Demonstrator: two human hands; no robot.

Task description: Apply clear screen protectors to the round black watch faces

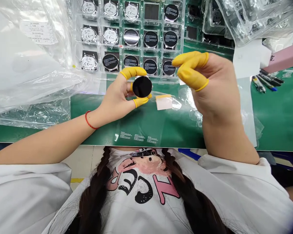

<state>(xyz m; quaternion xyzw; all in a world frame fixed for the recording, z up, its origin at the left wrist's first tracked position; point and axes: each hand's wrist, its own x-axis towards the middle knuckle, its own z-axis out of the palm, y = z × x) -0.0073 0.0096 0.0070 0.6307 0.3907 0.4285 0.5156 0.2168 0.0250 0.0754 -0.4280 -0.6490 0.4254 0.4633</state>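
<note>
My left hand (117,94), with yellow finger cots, grips a round smartwatch body (142,86) by its rim, its glossy black face turned up. My right hand (210,79) hovers to the right of it, beside the tray's lower right corner. Its yellow-covered thumb and forefinger are bent together; whatever thin thing may be between them I cannot make out. Behind both hands lies a clear plastic tray (100,48) of watch bodies. Some show silver backs (89,34); others carry black faces with white print (150,66).
A small whitish pad with an orange edge (164,102) lies on the green table (278,113). Clear film with printed text (139,138) is at the front edge. Plastic bags (34,65) cover the left. Pens (266,81), a pink box (286,57) and stacked trays (217,16) are at right.
</note>
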